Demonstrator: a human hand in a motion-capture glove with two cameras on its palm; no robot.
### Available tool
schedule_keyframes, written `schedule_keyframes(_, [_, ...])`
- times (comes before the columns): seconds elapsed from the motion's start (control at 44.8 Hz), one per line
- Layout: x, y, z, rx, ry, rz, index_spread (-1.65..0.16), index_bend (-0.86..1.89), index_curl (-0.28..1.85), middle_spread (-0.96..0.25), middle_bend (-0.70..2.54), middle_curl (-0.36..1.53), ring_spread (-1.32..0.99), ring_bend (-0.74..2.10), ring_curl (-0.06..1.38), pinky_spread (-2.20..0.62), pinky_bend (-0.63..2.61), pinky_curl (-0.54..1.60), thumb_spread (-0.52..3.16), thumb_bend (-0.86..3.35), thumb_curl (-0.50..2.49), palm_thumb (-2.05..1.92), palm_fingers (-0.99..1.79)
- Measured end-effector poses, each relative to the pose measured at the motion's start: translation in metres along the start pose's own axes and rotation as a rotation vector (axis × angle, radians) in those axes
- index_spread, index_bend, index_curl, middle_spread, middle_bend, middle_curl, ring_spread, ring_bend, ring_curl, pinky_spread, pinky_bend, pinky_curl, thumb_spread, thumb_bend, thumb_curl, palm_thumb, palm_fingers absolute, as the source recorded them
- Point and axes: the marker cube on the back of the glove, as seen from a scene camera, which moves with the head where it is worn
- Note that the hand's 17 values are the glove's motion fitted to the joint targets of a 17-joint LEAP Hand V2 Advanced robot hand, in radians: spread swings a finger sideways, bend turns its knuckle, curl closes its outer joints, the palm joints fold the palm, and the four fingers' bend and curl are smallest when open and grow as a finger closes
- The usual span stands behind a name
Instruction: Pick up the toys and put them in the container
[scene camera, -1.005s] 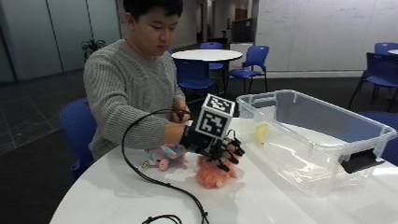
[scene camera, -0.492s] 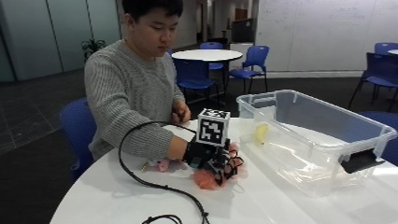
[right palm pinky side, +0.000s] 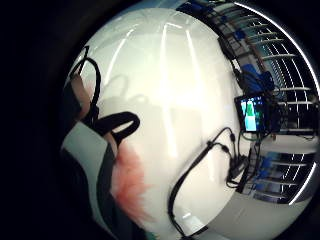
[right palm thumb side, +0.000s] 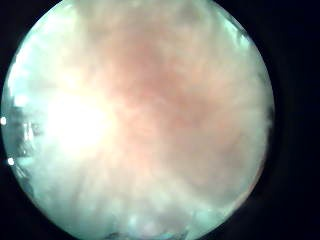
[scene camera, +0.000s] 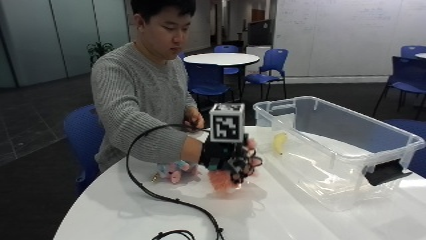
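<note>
Fingers (scene camera: 241, 165) around orange plush toy (scene camera: 223, 184)

A seated person is reaching the right arm forward, forearm angling downward over the surface (scene camera: 133, 220). The gloved right hand (scene camera: 229, 157) is facing palm-down, fingers curling around a fuzzy orange toy (scene camera: 223, 182). The bare left hand (scene camera: 194, 120) is resting near the chest, behind the right arm.

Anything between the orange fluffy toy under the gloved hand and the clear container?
Nothing visible. The right hand is on the orange fluffy toy; bare white table lies between it and the clear container, though its near wall must be cleared.
</note>
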Motion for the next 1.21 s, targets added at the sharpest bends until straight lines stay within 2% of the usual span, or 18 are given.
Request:
schedule_keyframes(0.201, [0.033, -0.034, -0.147, 0.209, -0.213, 0.062, -0.33, 0.52, 0.51, -0.34, 0.7, 0.68, -0.52, 0.94, 0.5, -0.42, 0.96, 0.37, 0.85, 0.11, 0.78, 0.71, 0.95])
schedule_keyframes(0.335, [0.038, -0.055, -0.194, 0.238, -0.262, 0.071, -0.33, 0.51, 0.56, -0.35, 0.7, 0.7, -0.53, 0.93, 0.52, -0.42, 0.96, 0.38, 0.78, 0.1, 0.83, 0.71, 0.94])
schedule_keyframes(0.581, [-0.015, -0.124, -0.192, 0.184, -0.351, 0.081, -0.33, 0.46, 0.64, -0.36, 0.71, 0.75, -0.54, 0.92, 0.54, -0.43, 0.98, 0.38, 0.71, 0.08, 0.91, 0.71, 0.91])
schedule_keyframes(0.782, [-0.087, -0.2, -0.178, 0.131, -0.276, 0.055, -0.34, 0.42, 0.7, -0.36, 0.67, 0.76, -0.55, 0.89, 0.56, -0.42, 1.02, 0.39, 0.68, 0.07, 0.96, 0.7, 0.84])
schedule_keyframes(1.028, [-0.107, -0.222, -0.158, 0.069, -0.222, 0.032, -0.37, 0.34, 0.77, -0.38, 0.65, 0.79, -0.57, 0.85, 0.58, -0.41, 1.06, 0.39, 0.68, 0.05, 1.02, 0.69, 0.8])
schedule_keyframes(1.139, [-0.105, -0.219, -0.138, -0.046, -0.215, 0.083, -0.36, 0.14, 0.76, -0.38, 0.53, 0.76, -0.55, 0.87, 0.6, -0.38, 1.14, 0.42, 0.84, -0.02, 0.95, 0.58, 0.52])
schedule_keyframes(1.184, [-0.104, -0.217, -0.135, -0.065, -0.235, 0.084, -0.37, 0.22, 0.79, -0.35, 0.42, 0.73, -0.5, 0.71, 0.57, -0.31, 1.1, 0.44, 0.94, -0.1, 0.87, 0.41, 0.09])
schedule_keyframes(1.206, [-0.103, -0.216, -0.134, -0.069, -0.242, 0.082, -0.37, 0.26, 0.8, -0.34, 0.42, 0.73, -0.48, 0.68, 0.58, -0.28, 1.09, 0.45, 0.96, -0.09, 0.84, 0.38, 0.04])
